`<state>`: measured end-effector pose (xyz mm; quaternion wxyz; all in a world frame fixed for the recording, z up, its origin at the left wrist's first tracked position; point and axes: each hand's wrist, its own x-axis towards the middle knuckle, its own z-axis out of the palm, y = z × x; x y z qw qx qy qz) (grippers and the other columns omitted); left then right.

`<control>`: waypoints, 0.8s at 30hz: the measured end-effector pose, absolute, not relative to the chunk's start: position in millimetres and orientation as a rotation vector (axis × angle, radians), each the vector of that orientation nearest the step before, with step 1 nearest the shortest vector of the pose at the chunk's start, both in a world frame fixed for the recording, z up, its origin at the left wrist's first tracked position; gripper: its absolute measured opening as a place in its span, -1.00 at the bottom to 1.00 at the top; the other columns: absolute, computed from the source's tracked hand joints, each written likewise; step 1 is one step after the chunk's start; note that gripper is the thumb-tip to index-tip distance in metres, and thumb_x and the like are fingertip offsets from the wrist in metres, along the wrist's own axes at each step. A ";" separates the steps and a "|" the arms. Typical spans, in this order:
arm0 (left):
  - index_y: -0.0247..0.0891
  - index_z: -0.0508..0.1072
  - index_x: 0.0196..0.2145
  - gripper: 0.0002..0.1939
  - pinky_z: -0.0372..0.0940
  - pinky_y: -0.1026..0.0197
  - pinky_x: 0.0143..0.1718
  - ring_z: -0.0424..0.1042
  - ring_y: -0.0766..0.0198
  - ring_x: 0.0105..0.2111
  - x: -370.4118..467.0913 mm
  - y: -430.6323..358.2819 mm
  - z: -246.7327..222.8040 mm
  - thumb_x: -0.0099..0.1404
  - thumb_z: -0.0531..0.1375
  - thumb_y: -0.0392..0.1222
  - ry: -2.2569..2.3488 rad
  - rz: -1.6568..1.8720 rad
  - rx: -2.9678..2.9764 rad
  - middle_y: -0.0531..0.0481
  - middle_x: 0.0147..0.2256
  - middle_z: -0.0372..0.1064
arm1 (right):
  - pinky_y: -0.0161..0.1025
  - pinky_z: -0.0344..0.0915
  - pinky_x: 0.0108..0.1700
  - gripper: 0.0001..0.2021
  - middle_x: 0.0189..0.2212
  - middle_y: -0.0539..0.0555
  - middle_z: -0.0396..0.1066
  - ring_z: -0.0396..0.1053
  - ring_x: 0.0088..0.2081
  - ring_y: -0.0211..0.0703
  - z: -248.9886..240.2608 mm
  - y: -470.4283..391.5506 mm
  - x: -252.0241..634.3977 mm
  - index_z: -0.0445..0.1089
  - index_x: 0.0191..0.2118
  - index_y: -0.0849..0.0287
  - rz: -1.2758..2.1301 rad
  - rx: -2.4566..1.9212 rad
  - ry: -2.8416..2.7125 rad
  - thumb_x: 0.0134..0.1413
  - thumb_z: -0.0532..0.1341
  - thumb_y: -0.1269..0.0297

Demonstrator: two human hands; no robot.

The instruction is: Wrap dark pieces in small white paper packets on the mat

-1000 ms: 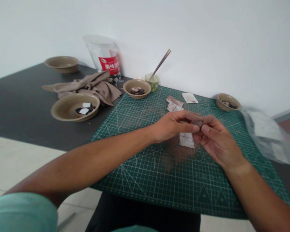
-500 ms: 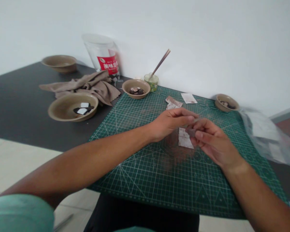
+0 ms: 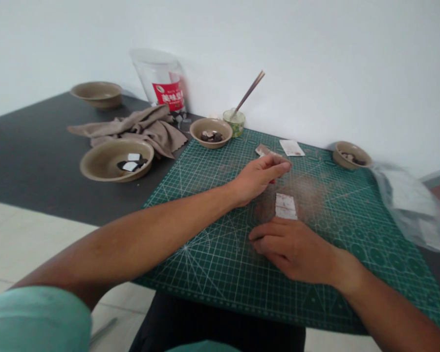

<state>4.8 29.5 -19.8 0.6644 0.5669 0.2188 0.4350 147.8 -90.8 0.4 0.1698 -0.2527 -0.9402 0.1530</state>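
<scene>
My left hand hovers over the middle of the green cutting mat, thumb and fingers pressed together; whatever they may hold is too small or hidden to make out. My right hand is low at the mat, palm down with fingers curled in, and what is under the fingers is hidden. Just beyond it lies a white sheet piece with brown smudges. Brown powder is spread around that piece. Behind my left hand a brown-stained paper scrap is partly covered.
Bowls with small dark pieces stand at left, back and right. Behind are another bowl, a cloth, a clear tub and a green cup holding sticks. White paper and a plastic bag lie rightward.
My hands have separated. The right one, which held a small dark piece, has moved down and nearer to me onto the mat; the left has stayed nearly in place, slightly higher.
</scene>
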 end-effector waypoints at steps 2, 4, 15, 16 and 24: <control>-0.24 0.47 -0.22 -0.72 0.18 0.27 -0.23 0.30 0.34 -0.26 4.5 29.9 -20.5 0.29 0.27 0.03 0.493 0.983 1.290 0.05 -0.26 0.38 | -0.15 0.40 -0.14 -0.83 -0.07 0.09 0.56 0.48 -0.18 -0.12 0.4 -90.9 147.6 0.44 -0.14 0.13 0.419 -0.716 -2.646 0.24 0.16 0.49; -0.25 0.47 -0.22 -0.72 0.19 0.27 -0.23 0.30 0.34 -0.26 4.1 29.3 -20.5 0.30 0.26 0.03 0.495 0.983 1.302 0.04 -0.26 0.38 | -0.13 0.40 -0.15 -0.84 -0.07 0.11 0.56 0.47 -0.19 -0.11 -0.3 -91.1 146.4 0.44 -0.14 0.14 0.400 -0.702 -2.639 0.24 0.17 0.48; -0.31 0.50 -0.22 -0.73 0.26 0.19 -0.14 0.39 0.25 -0.22 2.6 23.5 -14.9 0.36 0.14 -0.04 0.586 0.935 1.549 -0.02 -0.23 0.46 | -0.31 0.31 -0.41 -0.94 -0.12 -0.01 0.52 0.37 -0.41 -0.31 6.7 -70.8 169.3 0.49 -0.25 0.03 0.903 -0.907 -1.315 0.17 0.34 0.35; -0.31 0.49 -0.21 -0.74 0.27 0.18 -0.12 0.39 0.24 -0.20 2.6 22.8 -14.7 0.37 0.14 -0.06 0.587 0.946 1.592 -0.02 -0.24 0.47 | -0.34 0.26 -0.46 -0.96 -0.14 -0.02 0.52 0.30 -0.47 -0.36 6.9 -68.8 169.9 0.49 -0.27 0.04 0.974 -0.883 -1.187 0.16 0.34 0.33; -0.28 0.45 -0.05 -0.73 0.32 0.22 -0.19 0.43 0.27 -0.22 -2.9 14.3 -13.5 0.41 0.14 -0.07 0.526 1.071 1.866 -0.04 -0.17 0.48 | -0.48 0.19 -0.55 -0.90 -0.27 -0.06 0.50 0.16 -0.53 -0.43 9.2 -65.5 162.2 0.45 -0.33 0.10 1.317 -0.858 -0.795 0.08 0.39 0.29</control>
